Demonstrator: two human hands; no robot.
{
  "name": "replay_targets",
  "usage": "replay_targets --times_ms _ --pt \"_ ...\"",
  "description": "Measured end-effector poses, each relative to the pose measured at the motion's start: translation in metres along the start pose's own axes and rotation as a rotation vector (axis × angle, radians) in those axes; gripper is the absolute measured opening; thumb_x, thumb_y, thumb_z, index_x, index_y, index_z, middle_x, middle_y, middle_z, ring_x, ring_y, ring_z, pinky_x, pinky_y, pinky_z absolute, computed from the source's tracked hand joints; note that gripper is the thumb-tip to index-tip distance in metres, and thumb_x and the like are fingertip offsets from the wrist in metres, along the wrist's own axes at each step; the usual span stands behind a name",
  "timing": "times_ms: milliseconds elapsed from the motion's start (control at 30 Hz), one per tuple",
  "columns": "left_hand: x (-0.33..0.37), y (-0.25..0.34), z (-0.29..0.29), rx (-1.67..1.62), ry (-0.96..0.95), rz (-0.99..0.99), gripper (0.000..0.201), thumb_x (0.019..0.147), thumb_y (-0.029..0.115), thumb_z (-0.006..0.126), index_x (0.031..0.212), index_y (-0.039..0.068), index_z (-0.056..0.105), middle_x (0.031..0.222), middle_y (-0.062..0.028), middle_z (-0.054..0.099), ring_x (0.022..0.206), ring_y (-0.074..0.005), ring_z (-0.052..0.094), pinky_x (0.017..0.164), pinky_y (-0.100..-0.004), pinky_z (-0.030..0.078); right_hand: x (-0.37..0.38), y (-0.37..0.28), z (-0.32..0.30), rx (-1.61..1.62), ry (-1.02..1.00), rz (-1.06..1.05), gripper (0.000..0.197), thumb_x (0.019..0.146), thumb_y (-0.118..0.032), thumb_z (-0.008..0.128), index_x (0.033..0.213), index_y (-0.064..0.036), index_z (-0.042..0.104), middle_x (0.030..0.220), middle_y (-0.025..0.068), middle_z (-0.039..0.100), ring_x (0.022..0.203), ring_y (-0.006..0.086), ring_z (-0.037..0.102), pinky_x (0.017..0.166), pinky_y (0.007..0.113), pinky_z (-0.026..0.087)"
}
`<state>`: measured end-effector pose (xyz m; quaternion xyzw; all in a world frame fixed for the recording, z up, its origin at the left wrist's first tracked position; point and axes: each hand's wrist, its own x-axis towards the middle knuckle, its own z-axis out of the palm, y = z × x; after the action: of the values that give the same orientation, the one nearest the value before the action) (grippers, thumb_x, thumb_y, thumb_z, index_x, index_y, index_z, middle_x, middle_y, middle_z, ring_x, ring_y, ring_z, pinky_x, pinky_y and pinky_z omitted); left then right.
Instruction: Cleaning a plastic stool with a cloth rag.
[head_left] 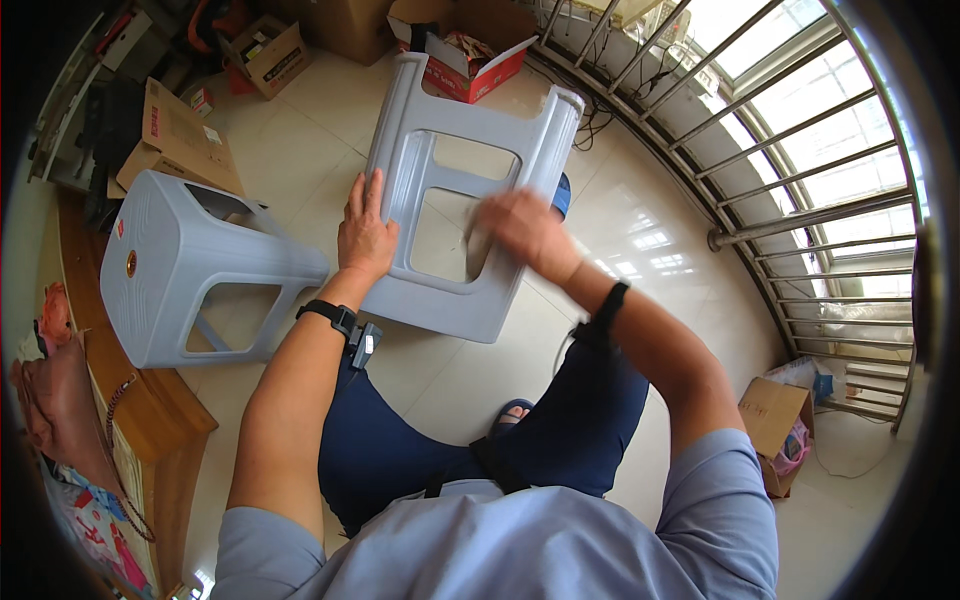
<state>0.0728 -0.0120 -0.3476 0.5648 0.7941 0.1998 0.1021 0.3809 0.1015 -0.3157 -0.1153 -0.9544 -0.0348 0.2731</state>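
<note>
A grey plastic stool [440,310] lies tipped on its side in front of me, its legs pointing away. My left hand [366,240] grips its left edge, with the fingers along the leg and the thumb toward the opening. My right hand [525,232], smeared by motion, is at the right side of the stool's open frame. From its fingers hangs a limp grey-brown piece that looks like a cloth [477,252], partly hidden by the hand. A second grey stool [150,270] lies on its side to the left, its seat facing left.
A wooden platform [150,420] with clothes and bags on it runs along the left. Cardboard boxes [185,130] and a red open box [475,75] stand at the back. Metal window bars [800,230] curve along the right, above another small box [775,425].
</note>
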Motion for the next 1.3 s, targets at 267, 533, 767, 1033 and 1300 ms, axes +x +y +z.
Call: replay_targets --times_ms 267,533,767,1033,1300 --pt "0.009 -0.008 -0.001 -0.004 -0.022 -0.036 0.094 0.097 0.011 0.065 0.178 0.023 0.020 0.180 -0.0179 0.027 0.158 -0.0425 0.043 0.124 -0.0503 0.048 0.027 -0.016 0.031 0.046 0.345 0.664 0.038 0.091 -0.001 0.072 0.128 -0.0104 0.073 0.136 0.0144 0.069 0.129 0.0403 0.063 0.112 0.053 0.052" --pt "0.007 -0.008 0.000 0.013 -0.039 0.066 0.095 0.097 0.011 0.064 0.179 0.024 0.018 0.181 -0.0177 0.025 0.158 -0.0427 0.042 0.125 -0.0495 0.046 -0.028 -0.121 -0.014 0.342 -0.040 0.286 0.042 0.090 -0.001 0.070 0.130 -0.0128 0.070 0.143 0.0145 0.061 0.142 0.0416 0.056 0.119 0.052 0.050" --pt "0.016 0.013 0.005 -0.003 -0.081 0.055 0.094 0.096 0.011 0.063 0.178 0.024 0.019 0.181 -0.0161 0.025 0.159 -0.0418 0.042 0.125 -0.0494 0.047 -0.017 0.054 -0.013 0.018 0.319 0.729 0.042 0.090 0.004 0.064 0.130 -0.0050 0.066 0.133 0.0229 0.065 0.124 0.0453 0.061 0.108 0.051 0.054" --pt "0.011 -0.013 0.002 0.017 -0.036 0.037 0.092 0.096 0.012 0.063 0.178 0.024 0.021 0.180 -0.0152 0.026 0.159 -0.0408 0.042 0.125 -0.0490 0.047 -0.055 -0.154 -0.014 0.307 -0.015 0.627 0.047 0.075 0.002 0.075 0.120 -0.0054 0.064 0.123 0.0194 0.060 0.123 0.0439 0.055 0.107 0.052 0.052" --pt "0.014 -0.010 0.009 0.016 -0.028 0.101 0.095 0.097 0.007 0.065 0.178 0.024 0.020 0.180 -0.0147 0.027 0.161 -0.0402 0.039 0.125 -0.0496 0.047 -0.045 -0.100 -0.036 0.080 -0.279 0.606 0.037 0.086 -0.029 0.082 0.112 -0.0120 0.061 0.109 0.0124 0.062 0.106 0.0363 0.069 0.076 0.047 0.064"
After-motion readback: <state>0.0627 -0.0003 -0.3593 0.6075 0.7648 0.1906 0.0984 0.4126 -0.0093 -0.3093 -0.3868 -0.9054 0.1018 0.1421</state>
